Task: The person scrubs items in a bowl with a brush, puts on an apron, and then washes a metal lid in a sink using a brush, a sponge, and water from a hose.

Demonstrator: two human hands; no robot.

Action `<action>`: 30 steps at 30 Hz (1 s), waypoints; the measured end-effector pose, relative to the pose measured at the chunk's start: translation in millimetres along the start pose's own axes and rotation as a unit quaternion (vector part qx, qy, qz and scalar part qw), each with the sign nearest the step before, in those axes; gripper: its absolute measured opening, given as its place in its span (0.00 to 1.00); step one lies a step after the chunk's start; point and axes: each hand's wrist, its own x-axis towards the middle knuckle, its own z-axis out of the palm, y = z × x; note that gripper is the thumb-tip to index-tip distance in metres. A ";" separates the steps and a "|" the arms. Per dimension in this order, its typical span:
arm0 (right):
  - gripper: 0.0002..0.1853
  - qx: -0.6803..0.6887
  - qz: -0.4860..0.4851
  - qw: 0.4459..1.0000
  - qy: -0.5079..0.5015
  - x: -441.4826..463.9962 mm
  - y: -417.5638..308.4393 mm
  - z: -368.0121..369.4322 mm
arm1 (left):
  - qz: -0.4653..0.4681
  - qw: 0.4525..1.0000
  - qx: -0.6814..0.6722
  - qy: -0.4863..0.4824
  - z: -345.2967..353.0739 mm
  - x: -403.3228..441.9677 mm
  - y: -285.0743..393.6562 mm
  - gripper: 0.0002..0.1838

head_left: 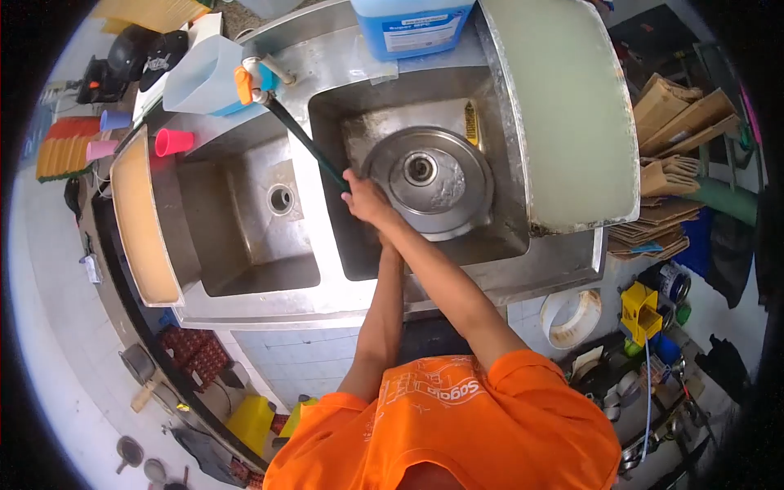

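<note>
My right hand point(367, 199) is closed round the lower end of a dark hose point(306, 143). The hose runs down from a tap with an orange handle point(244, 84) into the right sink basin point(347, 245). My left hand point(385, 242) is almost wholly hidden beneath my right wrist, so its fingers do not show. Just right of my hands, a large round metal piece point(472, 189), like a lid or shallow pan, lies in the basin. It has a ring at its centre and a shiny wet patch.
Left is a second basin point(245, 237) with a drain. A pink cup point(174, 142) and a clear container point(204, 77) stand behind it. A blue jug point(416, 37) sits at the back. A pale greenish panel point(572, 114) flanks the right, near stacked cardboard point(665, 180).
</note>
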 end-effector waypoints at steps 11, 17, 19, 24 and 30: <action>0.21 -0.069 0.083 0.994 -0.016 2.2 29.3 -51.6 | 0.350 0.757 0.497 0.240 24.4 -7.4 61.8 0.16; 0.19 0.018 0.074 0.997 0.015 -1.8 33.9 -58.3 | 0.343 0.806 0.427 0.226 32.5 -53.7 57.2 0.11; 0.18 0.015 0.015 1.000 0.001 -11.8 34.7 -55.9 | 0.355 0.817 0.403 0.209 37.8 -69.4 55.6 0.11; 0.18 -0.006 0.080 0.992 0.092 -13.4 20.3 -53.3 | 0.233 0.919 0.261 0.179 43.1 -90.4 55.0 0.11; 0.17 -0.008 -0.044 0.998 0.050 -34.3 24.1 -21.1 | -0.014 0.984 0.177 0.021 24.7 -87.5 65.1 0.12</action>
